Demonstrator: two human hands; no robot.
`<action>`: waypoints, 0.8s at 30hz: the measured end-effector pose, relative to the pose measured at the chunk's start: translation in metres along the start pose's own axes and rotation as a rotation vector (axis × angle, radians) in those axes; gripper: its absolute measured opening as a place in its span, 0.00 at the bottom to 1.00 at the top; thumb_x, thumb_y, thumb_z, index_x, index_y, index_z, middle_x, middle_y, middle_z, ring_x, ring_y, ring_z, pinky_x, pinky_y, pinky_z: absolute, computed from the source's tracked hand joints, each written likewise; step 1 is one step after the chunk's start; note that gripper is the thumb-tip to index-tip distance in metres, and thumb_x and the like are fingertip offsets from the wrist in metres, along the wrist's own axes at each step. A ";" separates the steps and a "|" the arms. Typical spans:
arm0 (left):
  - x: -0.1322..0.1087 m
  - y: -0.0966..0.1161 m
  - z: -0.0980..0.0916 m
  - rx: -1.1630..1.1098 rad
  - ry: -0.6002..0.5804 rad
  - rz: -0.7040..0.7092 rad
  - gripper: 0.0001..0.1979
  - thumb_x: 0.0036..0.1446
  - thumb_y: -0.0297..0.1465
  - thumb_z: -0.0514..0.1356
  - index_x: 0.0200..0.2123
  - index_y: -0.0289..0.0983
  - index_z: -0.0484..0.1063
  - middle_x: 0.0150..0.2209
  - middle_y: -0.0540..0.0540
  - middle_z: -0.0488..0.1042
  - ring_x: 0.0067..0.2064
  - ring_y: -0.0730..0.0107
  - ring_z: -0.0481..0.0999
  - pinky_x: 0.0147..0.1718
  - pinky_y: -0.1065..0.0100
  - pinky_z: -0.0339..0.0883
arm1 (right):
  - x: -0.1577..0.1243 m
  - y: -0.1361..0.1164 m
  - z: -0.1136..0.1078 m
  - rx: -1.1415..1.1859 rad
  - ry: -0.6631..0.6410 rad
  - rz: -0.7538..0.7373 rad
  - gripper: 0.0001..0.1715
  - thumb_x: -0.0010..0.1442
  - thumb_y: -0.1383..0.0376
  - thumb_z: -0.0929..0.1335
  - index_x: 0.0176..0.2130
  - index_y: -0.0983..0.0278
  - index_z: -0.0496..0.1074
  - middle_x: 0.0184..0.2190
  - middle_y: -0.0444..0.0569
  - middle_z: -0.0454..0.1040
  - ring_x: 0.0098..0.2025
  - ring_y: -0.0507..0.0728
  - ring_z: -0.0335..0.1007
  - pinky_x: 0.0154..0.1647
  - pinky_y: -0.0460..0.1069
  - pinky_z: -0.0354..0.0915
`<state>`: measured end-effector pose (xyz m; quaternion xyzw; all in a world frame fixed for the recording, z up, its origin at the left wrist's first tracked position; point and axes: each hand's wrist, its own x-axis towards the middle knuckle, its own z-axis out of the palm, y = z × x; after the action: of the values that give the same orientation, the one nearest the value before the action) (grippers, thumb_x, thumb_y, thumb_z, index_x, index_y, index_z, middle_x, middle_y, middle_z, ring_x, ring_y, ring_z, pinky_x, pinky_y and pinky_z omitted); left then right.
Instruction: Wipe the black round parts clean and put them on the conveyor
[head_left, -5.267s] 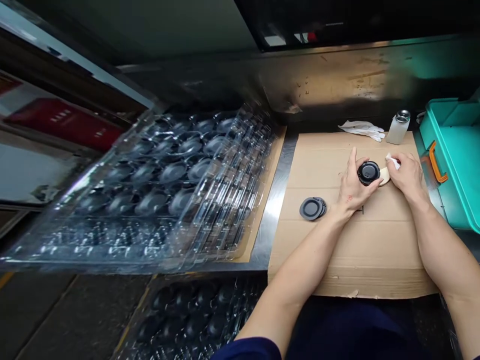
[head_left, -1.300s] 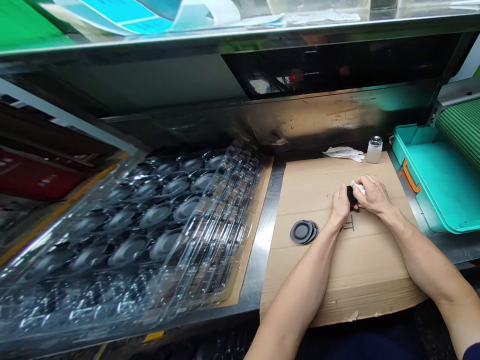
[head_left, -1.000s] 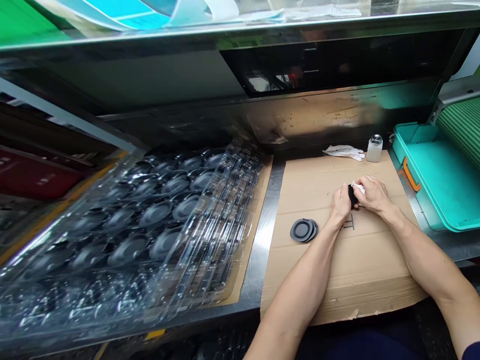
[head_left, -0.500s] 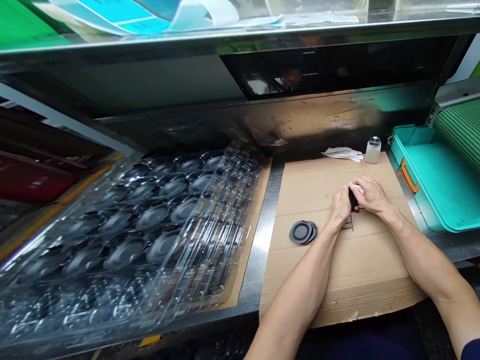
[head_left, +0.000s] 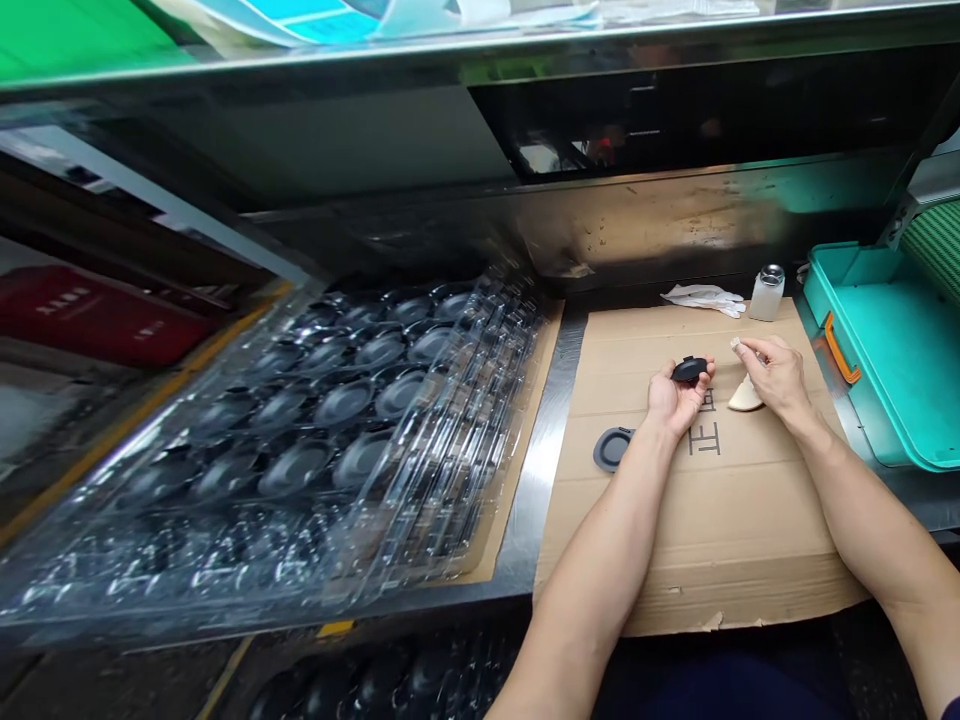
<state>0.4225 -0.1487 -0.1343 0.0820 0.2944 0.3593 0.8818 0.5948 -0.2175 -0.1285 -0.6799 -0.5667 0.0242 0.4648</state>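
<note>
My left hand (head_left: 675,398) lies palm up on the cardboard sheet (head_left: 697,520) and holds a small round black part (head_left: 688,369) at its fingertips. My right hand (head_left: 776,375) is a little to the right, pinching a small white wad (head_left: 737,344) between thumb and finger. A pale beige pad (head_left: 745,396) lies on the cardboard under that hand. Another black round part (head_left: 612,448) lies flat on the cardboard beside my left wrist.
A stack of clear plastic trays (head_left: 300,420) filled with black round parts covers the left of the bench. At the back lie white gloves (head_left: 705,297) and a small capped bottle (head_left: 766,292). A teal bin (head_left: 885,360) stands at the right.
My hands have come apart: the left turned palm up with the black part, the right drew away with the white wad. The beige pad now shows.
</note>
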 end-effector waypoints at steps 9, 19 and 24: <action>-0.001 -0.010 0.002 0.045 -0.007 0.034 0.25 0.74 0.39 0.41 0.43 0.30 0.74 0.45 0.32 0.79 0.41 0.62 0.81 0.32 0.69 0.76 | -0.003 -0.011 0.004 0.023 0.001 0.095 0.17 0.66 0.51 0.69 0.40 0.62 0.75 0.36 0.50 0.79 0.35 0.57 0.73 0.41 0.51 0.68; -0.010 -0.038 0.011 0.162 -0.143 0.174 0.21 0.74 0.39 0.45 0.51 0.36 0.74 0.48 0.39 0.81 0.56 0.58 0.80 0.58 0.55 0.71 | -0.030 -0.041 0.025 -0.046 -0.279 -0.137 0.12 0.71 0.60 0.63 0.41 0.60 0.75 0.41 0.51 0.77 0.43 0.58 0.73 0.46 0.51 0.66; -0.009 -0.029 0.007 0.171 -0.139 0.161 0.21 0.74 0.37 0.44 0.49 0.35 0.74 0.51 0.37 0.80 0.57 0.59 0.79 0.59 0.56 0.71 | -0.029 -0.037 0.025 -0.223 -0.311 -0.125 0.13 0.72 0.61 0.62 0.41 0.61 0.75 0.44 0.54 0.77 0.44 0.60 0.73 0.41 0.51 0.65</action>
<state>0.4382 -0.1760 -0.1349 0.2051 0.2545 0.3960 0.8581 0.5432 -0.2284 -0.1326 -0.6788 -0.6719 0.0373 0.2941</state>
